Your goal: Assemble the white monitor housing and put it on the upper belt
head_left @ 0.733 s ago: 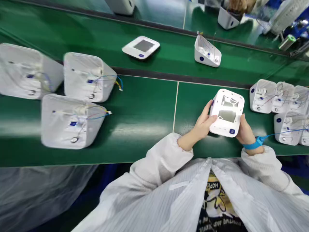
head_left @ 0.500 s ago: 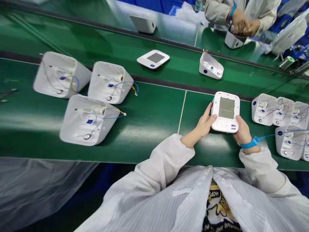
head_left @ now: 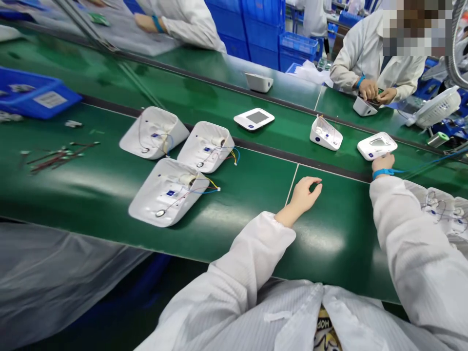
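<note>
While the right hand (head_left: 383, 161) grips the white monitor cover (head_left: 377, 145) at right of frame, the left hand (head_left: 305, 191) rests loosely curled, holding nothing, on the green belt (head_left: 237, 195).

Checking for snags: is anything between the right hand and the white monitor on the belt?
Nothing visible: the right hand is already at the white monitor, at its near edge. The open-backed housing sits apart, to its left.

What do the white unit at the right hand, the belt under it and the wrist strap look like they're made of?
Unit: looks like moulded hard plastic, smooth white, rounded edges with soft highlights, grey screen window.
Belt: probably PVC or rubber, glossy green; it reflects the ceiling light in streaks.
Wrist strap at the right hand: likely blue elastic fabric, matte; too small to be sure.
</note>
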The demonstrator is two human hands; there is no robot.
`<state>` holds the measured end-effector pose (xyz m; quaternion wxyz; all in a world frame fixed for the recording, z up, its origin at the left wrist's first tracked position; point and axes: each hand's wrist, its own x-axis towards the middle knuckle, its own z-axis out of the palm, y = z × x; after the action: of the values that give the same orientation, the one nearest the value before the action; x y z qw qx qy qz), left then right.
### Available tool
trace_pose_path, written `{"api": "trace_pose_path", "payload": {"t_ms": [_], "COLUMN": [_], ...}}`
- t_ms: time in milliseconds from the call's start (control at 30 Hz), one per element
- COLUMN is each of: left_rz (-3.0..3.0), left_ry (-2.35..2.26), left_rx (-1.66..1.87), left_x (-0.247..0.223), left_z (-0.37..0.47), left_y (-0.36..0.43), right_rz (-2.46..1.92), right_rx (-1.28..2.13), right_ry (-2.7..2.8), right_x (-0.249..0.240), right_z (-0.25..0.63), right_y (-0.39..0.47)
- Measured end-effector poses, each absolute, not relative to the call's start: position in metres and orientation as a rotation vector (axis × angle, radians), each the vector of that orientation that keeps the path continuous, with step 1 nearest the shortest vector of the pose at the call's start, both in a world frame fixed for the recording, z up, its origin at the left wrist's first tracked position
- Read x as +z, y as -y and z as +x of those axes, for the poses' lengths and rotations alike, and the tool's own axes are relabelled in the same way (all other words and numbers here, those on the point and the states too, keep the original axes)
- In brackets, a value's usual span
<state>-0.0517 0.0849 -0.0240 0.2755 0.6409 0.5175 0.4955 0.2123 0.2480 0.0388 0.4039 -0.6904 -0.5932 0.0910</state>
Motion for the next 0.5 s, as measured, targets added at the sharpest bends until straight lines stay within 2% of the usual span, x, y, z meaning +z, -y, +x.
{"api": "trace_pose_path", "payload": {"t_ms": [133, 233, 400, 500], "left_rz": [1.807, 1.892, 1.883, 1.794], "left_ry": [-1.541, -1.659, -1.928, -2.286], "left_rx": [1.268, 1.165, 0.971, 0.636], "left_x": [-0.023, -0.010, 0.029, 0.051], "left_z": [-0.066, -0.082, -0.157, -0.210], "left_y": [-0.117, -0.172, -0.271, -0.293], "right_rz": [-1.627, -1.455, -1.334, -1.358], "right_rx": [0.170, 0.218, 0.217, 0.123], "right_ry": [1.832, 2.160, 2.434, 2.438], "right_x": [0.002, -0.019, -0.023, -0.020], "right_z": [0.173, 0.140, 0.118, 0.118], "right_y": [-0.250, -0.260, -0.275, -0.266]}}
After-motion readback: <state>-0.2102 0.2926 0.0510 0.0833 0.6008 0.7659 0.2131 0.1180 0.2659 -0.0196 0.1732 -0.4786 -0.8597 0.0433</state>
